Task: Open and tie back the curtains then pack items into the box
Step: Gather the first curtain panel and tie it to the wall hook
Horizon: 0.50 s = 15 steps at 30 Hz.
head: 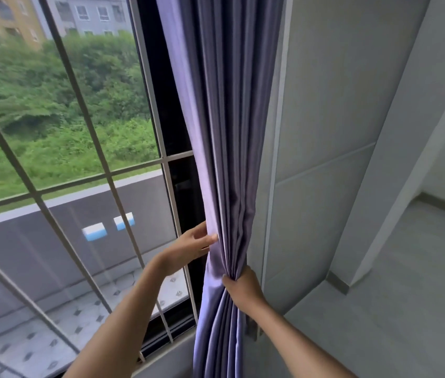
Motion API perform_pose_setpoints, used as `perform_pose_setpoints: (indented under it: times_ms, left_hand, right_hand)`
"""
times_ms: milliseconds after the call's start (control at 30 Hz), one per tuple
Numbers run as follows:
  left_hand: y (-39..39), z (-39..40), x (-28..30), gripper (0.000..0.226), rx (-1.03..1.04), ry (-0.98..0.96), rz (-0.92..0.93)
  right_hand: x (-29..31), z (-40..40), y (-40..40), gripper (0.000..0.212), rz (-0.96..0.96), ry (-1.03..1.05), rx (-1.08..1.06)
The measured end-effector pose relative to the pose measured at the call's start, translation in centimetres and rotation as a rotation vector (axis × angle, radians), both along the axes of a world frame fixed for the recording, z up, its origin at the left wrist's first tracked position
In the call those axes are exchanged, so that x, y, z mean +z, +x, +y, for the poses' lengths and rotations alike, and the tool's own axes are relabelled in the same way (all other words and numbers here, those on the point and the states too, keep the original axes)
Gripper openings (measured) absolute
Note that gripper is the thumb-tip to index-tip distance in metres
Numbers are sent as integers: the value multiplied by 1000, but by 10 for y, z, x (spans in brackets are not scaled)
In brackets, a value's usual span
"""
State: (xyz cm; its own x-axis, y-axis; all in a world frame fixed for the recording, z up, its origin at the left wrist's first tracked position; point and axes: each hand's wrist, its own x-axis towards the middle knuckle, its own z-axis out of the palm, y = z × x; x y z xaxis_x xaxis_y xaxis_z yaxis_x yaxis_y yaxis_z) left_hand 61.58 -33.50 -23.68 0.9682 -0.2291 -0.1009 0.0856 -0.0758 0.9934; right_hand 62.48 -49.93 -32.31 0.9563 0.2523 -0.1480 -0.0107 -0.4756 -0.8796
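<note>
A purple curtain (224,118) hangs bunched in folds at the right side of the window, beside the wall. My right hand (243,289) grips the gathered folds low down, fingers wrapped round the bundle from the right. My left hand (188,248) is a little higher on the curtain's left edge, fingers fairly straight, thumb and fingertips touching the fabric's outer fold. No tie-back and no box are in view.
The window (79,132) with its grey metal grille bars fills the left, looking onto trees, a road and buildings. A grey panelled wall (324,132) stands right of the curtain. A pale floor (406,282) with a skirting board lies lower right.
</note>
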Motion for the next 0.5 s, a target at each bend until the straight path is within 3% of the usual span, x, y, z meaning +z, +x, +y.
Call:
perform_pose_setpoints:
  times_ms: [133, 267, 400, 500]
  left_hand:
    - [5, -3, 3, 51, -75, -11, 48]
    - [16, -12, 12, 33, -98, 164, 61]
    - [31, -12, 14, 45, -95, 236, 88]
    - [37, -7, 13, 57, -89, 208, 117]
  right_hand:
    - [0, 1, 9, 30, 5, 29, 52]
    - [-1, 8, 12, 27, -21, 20, 84]
    - [-2, 13, 22, 28, -57, -133, 102]
    - [-4, 16, 31, 36, 29, -320, 205]
